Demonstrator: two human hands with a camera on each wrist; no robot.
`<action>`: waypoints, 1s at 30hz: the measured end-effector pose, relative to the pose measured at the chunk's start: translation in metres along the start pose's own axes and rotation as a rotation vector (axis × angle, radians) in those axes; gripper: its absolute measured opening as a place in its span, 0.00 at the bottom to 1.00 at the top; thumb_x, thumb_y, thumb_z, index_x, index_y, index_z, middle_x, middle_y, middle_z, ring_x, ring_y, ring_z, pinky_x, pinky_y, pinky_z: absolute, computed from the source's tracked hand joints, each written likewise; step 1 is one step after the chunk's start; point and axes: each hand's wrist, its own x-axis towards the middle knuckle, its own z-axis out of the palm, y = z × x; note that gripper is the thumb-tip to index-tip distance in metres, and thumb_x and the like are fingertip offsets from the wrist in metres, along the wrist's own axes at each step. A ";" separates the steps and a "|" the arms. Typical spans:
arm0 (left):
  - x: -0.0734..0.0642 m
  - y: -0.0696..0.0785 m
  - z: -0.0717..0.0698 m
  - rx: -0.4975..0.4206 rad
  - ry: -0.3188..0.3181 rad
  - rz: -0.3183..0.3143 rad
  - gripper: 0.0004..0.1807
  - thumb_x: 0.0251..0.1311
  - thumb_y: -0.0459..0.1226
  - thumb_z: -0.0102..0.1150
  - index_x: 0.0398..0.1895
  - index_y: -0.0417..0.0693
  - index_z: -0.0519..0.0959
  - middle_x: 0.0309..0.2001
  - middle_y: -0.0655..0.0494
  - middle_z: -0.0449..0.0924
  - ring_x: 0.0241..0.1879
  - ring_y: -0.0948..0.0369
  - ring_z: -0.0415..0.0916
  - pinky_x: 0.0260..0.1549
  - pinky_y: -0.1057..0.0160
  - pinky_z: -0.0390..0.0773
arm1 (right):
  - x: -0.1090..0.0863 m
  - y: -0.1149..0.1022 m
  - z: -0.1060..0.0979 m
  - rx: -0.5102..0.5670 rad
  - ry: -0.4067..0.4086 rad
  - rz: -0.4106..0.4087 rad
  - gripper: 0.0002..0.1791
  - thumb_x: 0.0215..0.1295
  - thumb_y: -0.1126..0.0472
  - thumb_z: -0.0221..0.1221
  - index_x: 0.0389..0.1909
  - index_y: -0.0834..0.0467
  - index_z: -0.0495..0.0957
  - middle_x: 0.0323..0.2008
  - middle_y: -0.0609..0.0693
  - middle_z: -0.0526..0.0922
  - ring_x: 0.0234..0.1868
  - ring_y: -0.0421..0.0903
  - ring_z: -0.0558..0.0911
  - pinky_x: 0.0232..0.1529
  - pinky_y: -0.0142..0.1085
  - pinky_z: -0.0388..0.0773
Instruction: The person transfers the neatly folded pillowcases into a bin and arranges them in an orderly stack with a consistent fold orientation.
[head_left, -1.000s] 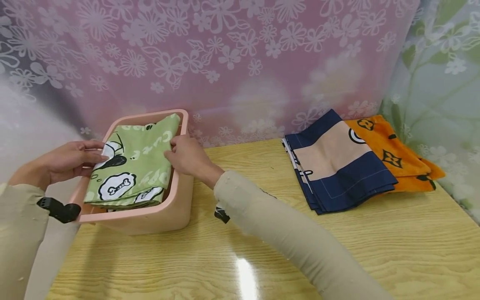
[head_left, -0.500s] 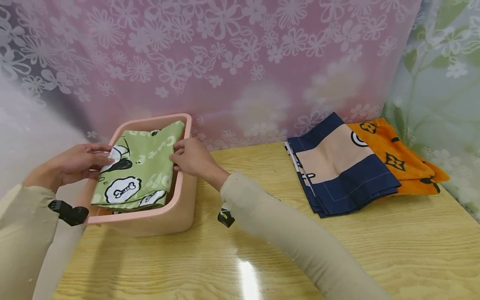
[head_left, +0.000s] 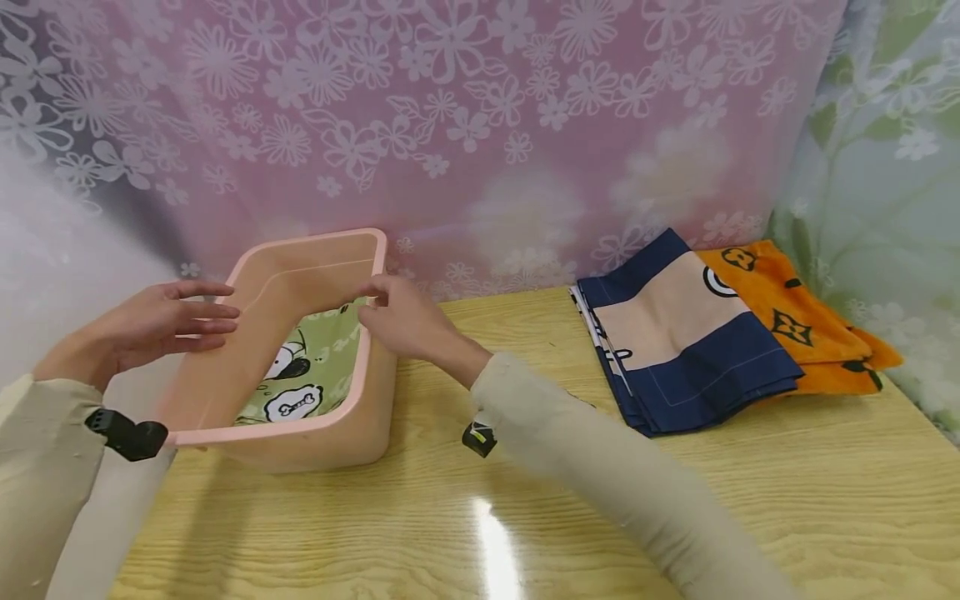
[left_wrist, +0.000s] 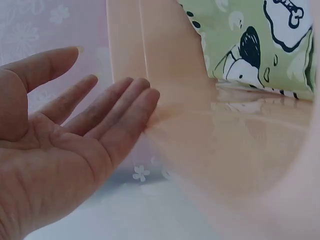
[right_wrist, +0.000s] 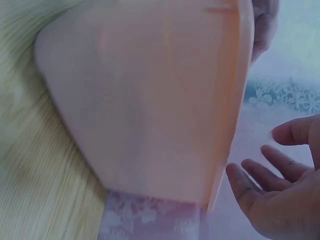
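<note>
A folded green cloth (head_left: pixel 330 350) with a cartoon dog and bone print lies down inside a pink plastic bin (head_left: pixel 378 417). My left hand (head_left: pixel 168 325) is at the bin's left rim with its fingers extended, holding nothing. The left wrist view shows the left palm (left_wrist: pixel 75 135) and spread fingers beside the bin wall, apart from the green cloth (left_wrist: pixel 240 50). Over the right rim is my right hand (head_left: pixel 412 321), fingers loosely bent. In the right wrist view the right hand (right_wrist: pixel 285 180) has a gap between thumb and fingers, with nothing in it.
On the right of the wooden table (head_left: pixel 420 525) lies a folded navy and beige cloth (head_left: pixel 675 333), overlapping an orange cloth (head_left: pixel 810 325) with dark motifs. A flower-patterned pink curtain (head_left: pixel 480 150) hangs behind the table. The bin stands at the table's left edge.
Both hands have let go of the green cloth. It has dropped from rim height to the inside of the bin. The right hand is slightly farther right.
</note>
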 end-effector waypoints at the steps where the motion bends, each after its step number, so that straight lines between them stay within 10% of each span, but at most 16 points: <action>1: -0.001 0.001 0.001 0.011 -0.002 0.000 0.19 0.71 0.38 0.49 0.62 0.47 0.61 0.41 0.67 0.81 0.44 0.64 0.80 0.43 0.62 0.79 | -0.001 0.003 -0.002 -0.009 -0.002 -0.011 0.18 0.69 0.58 0.51 0.58 0.55 0.76 0.56 0.50 0.76 0.57 0.45 0.73 0.54 0.35 0.72; 7: -0.006 0.007 0.011 0.114 0.011 0.019 0.28 0.72 0.40 0.47 0.69 0.39 0.53 0.43 0.69 0.77 0.44 0.67 0.79 0.44 0.64 0.78 | -0.007 0.018 -0.014 -0.033 -0.036 -0.072 0.23 0.74 0.51 0.46 0.64 0.55 0.71 0.65 0.50 0.69 0.62 0.47 0.70 0.58 0.37 0.69; 15: -0.015 0.036 0.047 0.262 0.143 0.196 0.32 0.72 0.47 0.45 0.72 0.40 0.53 0.64 0.44 0.63 0.48 0.76 0.71 0.46 0.68 0.76 | -0.012 0.036 -0.039 -0.206 -0.079 -0.087 0.26 0.74 0.42 0.41 0.69 0.44 0.64 0.68 0.41 0.64 0.65 0.45 0.66 0.62 0.43 0.64; 20: -0.021 0.060 0.075 0.369 0.260 0.274 0.31 0.72 0.48 0.45 0.71 0.43 0.58 0.65 0.42 0.64 0.55 0.60 0.71 0.44 0.74 0.74 | -0.019 0.044 -0.061 -0.321 -0.100 -0.102 0.27 0.74 0.43 0.41 0.71 0.43 0.59 0.69 0.42 0.61 0.69 0.45 0.60 0.65 0.44 0.60; 30: -0.037 0.095 0.136 0.547 0.373 0.488 0.26 0.68 0.49 0.50 0.67 0.52 0.68 0.65 0.45 0.66 0.60 0.42 0.66 0.54 0.41 0.67 | -0.041 0.076 -0.119 -0.638 -0.108 -0.165 0.32 0.74 0.41 0.42 0.74 0.48 0.53 0.74 0.49 0.50 0.74 0.50 0.45 0.70 0.51 0.45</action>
